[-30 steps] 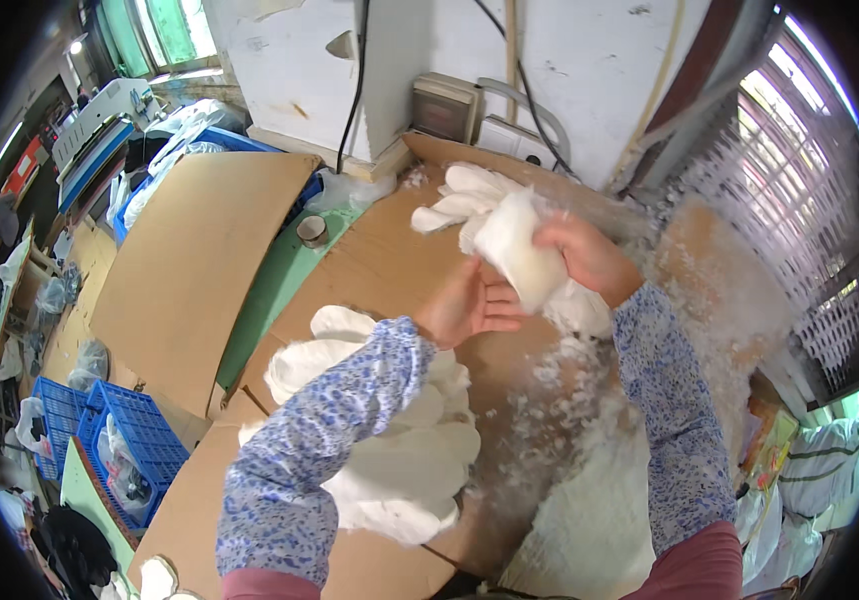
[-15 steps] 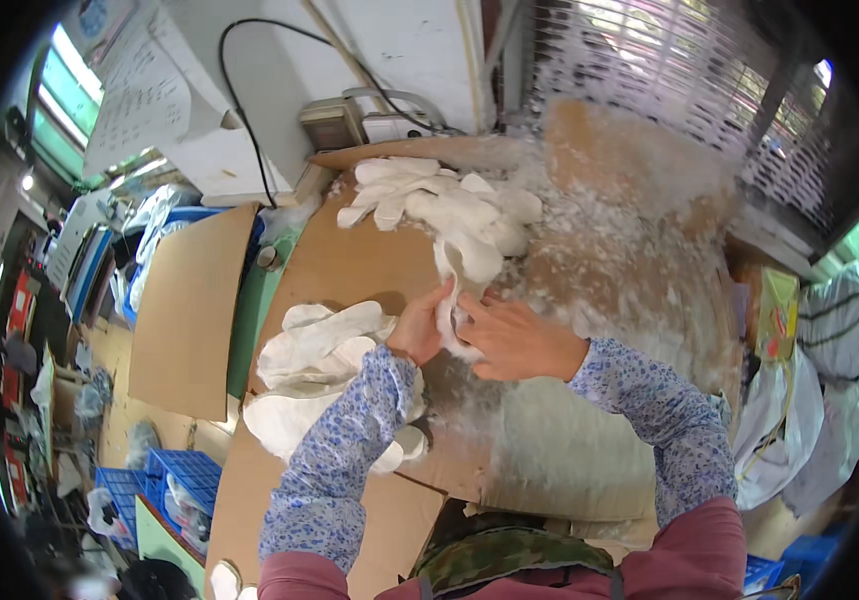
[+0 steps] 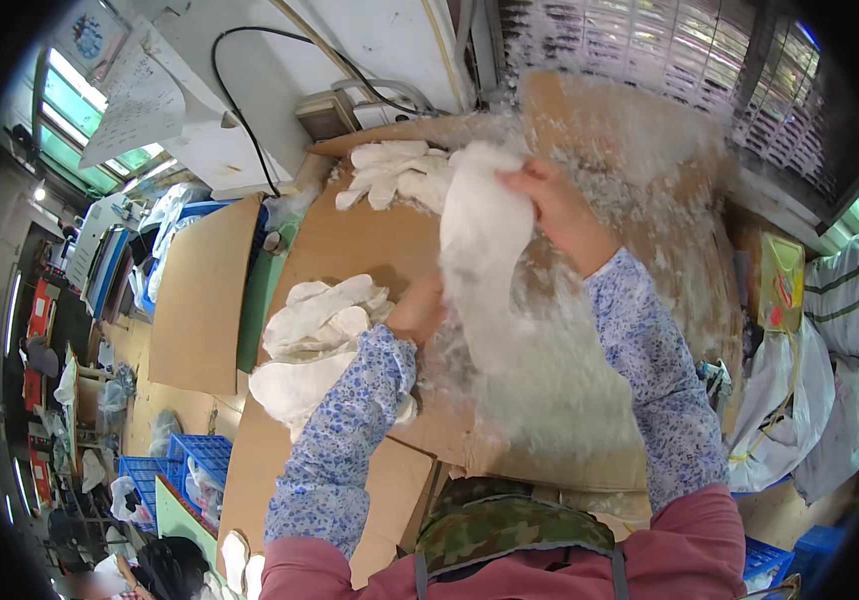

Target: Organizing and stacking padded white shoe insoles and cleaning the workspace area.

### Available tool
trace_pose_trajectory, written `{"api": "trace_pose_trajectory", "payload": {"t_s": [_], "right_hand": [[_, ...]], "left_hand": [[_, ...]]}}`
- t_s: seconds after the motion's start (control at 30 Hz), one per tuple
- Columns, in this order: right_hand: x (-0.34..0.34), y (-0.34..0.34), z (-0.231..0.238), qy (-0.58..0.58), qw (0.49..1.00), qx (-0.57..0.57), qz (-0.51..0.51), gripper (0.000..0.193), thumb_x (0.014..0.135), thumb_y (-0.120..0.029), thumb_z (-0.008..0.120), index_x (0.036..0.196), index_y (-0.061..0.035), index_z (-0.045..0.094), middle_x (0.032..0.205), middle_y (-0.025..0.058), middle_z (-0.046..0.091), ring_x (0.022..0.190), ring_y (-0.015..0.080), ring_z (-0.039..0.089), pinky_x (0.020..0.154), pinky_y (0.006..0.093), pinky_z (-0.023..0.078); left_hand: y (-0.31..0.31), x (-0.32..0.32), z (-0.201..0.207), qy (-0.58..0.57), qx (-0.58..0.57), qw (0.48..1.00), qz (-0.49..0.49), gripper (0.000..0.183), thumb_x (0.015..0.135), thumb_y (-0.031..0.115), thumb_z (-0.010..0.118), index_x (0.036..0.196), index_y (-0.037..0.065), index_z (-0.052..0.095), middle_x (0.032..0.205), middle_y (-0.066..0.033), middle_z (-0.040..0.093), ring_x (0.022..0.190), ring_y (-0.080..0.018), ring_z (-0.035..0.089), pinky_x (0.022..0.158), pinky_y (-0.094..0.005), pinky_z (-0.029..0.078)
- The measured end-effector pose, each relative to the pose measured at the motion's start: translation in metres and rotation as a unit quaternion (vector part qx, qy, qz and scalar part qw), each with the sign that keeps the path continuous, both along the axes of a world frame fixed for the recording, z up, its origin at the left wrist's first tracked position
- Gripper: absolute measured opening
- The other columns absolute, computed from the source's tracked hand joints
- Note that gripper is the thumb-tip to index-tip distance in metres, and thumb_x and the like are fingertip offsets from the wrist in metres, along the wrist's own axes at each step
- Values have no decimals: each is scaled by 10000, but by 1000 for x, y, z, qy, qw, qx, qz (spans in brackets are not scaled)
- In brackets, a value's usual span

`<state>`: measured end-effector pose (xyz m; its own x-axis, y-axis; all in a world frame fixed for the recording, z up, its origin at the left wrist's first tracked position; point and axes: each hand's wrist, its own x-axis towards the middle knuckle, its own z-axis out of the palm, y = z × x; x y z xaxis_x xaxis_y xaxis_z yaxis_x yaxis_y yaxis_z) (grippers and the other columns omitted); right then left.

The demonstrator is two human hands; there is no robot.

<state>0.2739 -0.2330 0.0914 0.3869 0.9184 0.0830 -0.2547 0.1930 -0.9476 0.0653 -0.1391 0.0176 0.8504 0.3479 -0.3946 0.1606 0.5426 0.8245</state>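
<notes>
Both hands [image 3: 489,250] grip a white fabric piece [image 3: 479,250] above fluff-covered cardboard [image 3: 339,240].

I see a white fabric casing [image 3: 484,235], white stuffing fluff [image 3: 559,390], brown cardboard surface [image 3: 349,245], blue floral-print sleeves [image 3: 649,360], a pink top [image 3: 689,550], a camouflage-green strap [image 3: 509,525] and blue plastic crates [image 3: 174,470].

Bare cardboard [image 3: 349,245] lies open at frame centre-left between the upper white pile [image 3: 389,170] and lower white pile [image 3: 314,325]; loose fluff [image 3: 589,380] crowds the right.
</notes>
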Motion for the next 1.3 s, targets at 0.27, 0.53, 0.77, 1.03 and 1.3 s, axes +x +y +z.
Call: {"api": "trace_pose_trajectory", "payload": {"t_s": [0.27, 0.53, 0.77, 1.03, 1.3], "right_hand": [[6, 39, -7, -317, 946, 12, -62, 198, 813, -199, 661, 767, -18, 596, 670, -4, 563, 619, 61, 490, 538, 255, 386], [-17, 61, 15, -298, 952, 23, -72, 265, 851, -247, 615, 802, 13, 619, 668, -28, 550, 616, 47, 463, 527, 236, 376], [-17, 68, 22, -379, 919, 18, -103, 302, 874, -285, 583, 867, 12, 642, 738, 20, 590, 674, 81, 513, 604, 256, 419], [-25, 37, 70, 73, 946, 259, 182, 262, 875, -217, 572, 1054, -26, 577, 995, 82, 619, 907, 175, 592, 791, 320, 462], [10, 45, -12, -292, 951, -48, 85, 311, 844, -201, 627, 1081, -2, 596, 1004, 80, 648, 928, 145, 592, 827, 292, 470]], "left_hand": [[35, 21, 88, -121, 495, 857, 79, 562, 815, 72, 544, 1347, 41, 367, 1214, -92, 498, 1150, -210, 436, 966, -306, 347], [66, 33, 92, -149, 273, 950, -7, 297, 839, 56, 541, 1123, 37, 455, 993, -37, 533, 927, -112, 498, 837, -287, 411], [66, 32, 96, -82, 330, 940, 6, 104, 896, 191, 499, 928, 96, 524, 821, 26, 527, 777, -76, 506, 713, -249, 439], [82, 19, 105, -61, 171, 981, 67, 119, 898, 166, 482, 961, 93, 551, 895, 1, 580, 781, -102, 559, 693, -284, 478], [111, 6, 136, -108, 299, 936, 152, 197, 910, 134, 478, 1076, 56, 549, 998, -47, 616, 885, -132, 594, 780, -286, 500]]}}
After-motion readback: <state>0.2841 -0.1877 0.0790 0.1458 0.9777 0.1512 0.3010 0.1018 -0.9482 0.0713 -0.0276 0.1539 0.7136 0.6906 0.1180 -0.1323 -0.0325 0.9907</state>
